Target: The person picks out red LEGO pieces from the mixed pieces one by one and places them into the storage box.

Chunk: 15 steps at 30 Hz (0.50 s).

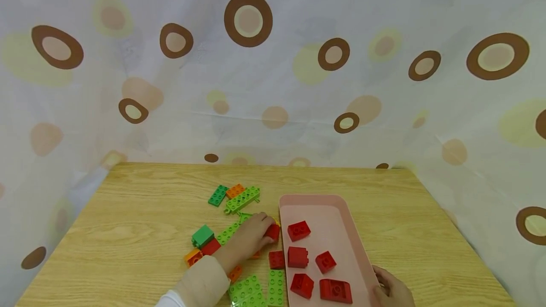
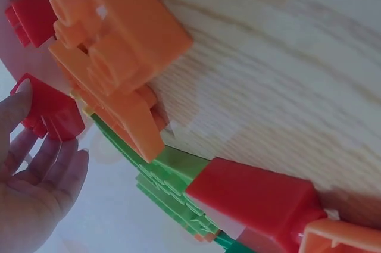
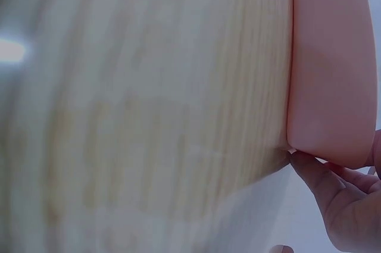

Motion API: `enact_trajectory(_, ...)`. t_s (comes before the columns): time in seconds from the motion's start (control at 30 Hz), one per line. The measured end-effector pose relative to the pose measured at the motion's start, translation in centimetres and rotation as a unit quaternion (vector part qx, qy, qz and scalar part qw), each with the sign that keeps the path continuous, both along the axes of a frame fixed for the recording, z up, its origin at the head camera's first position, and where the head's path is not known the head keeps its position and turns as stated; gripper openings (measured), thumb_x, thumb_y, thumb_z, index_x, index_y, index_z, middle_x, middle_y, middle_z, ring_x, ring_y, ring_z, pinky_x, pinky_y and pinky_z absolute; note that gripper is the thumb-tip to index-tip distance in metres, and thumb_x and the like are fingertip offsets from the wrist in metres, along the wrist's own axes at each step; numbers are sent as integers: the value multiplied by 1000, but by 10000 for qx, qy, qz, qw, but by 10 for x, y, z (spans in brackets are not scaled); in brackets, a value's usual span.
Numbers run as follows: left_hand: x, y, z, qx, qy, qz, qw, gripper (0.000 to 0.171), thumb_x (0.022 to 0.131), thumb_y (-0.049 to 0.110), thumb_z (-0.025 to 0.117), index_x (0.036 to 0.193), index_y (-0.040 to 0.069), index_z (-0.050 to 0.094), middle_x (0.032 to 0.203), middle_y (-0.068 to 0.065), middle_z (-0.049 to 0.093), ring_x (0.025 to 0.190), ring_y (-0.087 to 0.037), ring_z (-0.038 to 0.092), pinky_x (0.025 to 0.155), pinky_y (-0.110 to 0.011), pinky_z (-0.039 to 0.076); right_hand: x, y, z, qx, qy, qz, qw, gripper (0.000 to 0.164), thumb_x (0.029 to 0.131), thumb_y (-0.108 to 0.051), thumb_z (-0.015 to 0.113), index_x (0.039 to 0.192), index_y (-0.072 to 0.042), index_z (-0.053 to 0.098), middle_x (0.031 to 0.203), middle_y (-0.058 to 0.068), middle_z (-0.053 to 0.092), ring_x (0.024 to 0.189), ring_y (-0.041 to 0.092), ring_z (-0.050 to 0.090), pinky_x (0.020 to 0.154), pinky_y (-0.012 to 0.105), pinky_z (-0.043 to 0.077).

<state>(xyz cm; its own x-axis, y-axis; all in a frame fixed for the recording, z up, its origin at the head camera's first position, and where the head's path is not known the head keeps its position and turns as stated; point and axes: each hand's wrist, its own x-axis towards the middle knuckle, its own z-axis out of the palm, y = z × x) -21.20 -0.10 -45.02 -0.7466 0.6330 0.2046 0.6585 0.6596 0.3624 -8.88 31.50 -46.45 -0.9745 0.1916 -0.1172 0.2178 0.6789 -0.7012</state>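
Note:
My left hand [image 1: 252, 237] pinches a red toy brick [image 1: 273, 232] between thumb and fingers, just left of the pink tray [image 1: 315, 201]. The same brick [image 2: 50, 107] shows from the side in the left wrist view. Inside the tray lie several red bricks [image 1: 297, 257]. At the tray's right side my right hand [image 1: 393, 290] grips the wall, thumb on the rim; in the right wrist view its fingers [image 3: 321, 178] reach under the tray's corner. Another red brick [image 1: 276, 260] sits on the table against the tray's left wall.
Left of the tray are light green plates [image 1: 247, 292], orange bricks [image 1: 193, 257], a dark green brick [image 1: 203, 236] and a red brick [image 1: 211, 247]. Farther back lie a long light green piece [image 1: 243, 200] and a green plate [image 1: 218, 195]. A patterned cloth [image 1: 273, 84] hangs behind the table.

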Motion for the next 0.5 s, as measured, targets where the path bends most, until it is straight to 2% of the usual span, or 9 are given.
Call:
enact_trajectory(0.13, 1, 0, 0, 230, 11, 142, 9996, 34, 82, 24, 59, 109, 6, 52, 99, -6, 53, 88, -17, 48, 75, -28, 44, 0, 1, -2, -6, -36, -15, 10000, 40, 73, 3, 52, 113, 9, 49, 97, 21, 61, 75, 20, 61, 63, 29, 50)
enact_trajectory(0.27, 3, 2, 2, 455, 212, 277, 9984, 35, 84, 26, 57, 112, 6, 52, 101, -7, 53, 90, -18, 47, 77, -30, 45, 0, 2, -3, -105, -56, -5, 9999, 40, 74, 2, 51, 114, 9, 49, 98, 21, 61, 75, 20, 61, 63, 28, 50)
enact_trajectory(0.5, 5, 14, 11, 619, 442, 206, 9969, 38, 82, 29, 58, 112, 6, 52, 99, -6, 54, 90, -17, 48, 78, -26, 44, -1, 5, -5, -194, -28, 122, 9997, 40, 76, 3, 52, 114, 11, 47, 98, 22, 61, 74, 20, 61, 62, 28, 49)
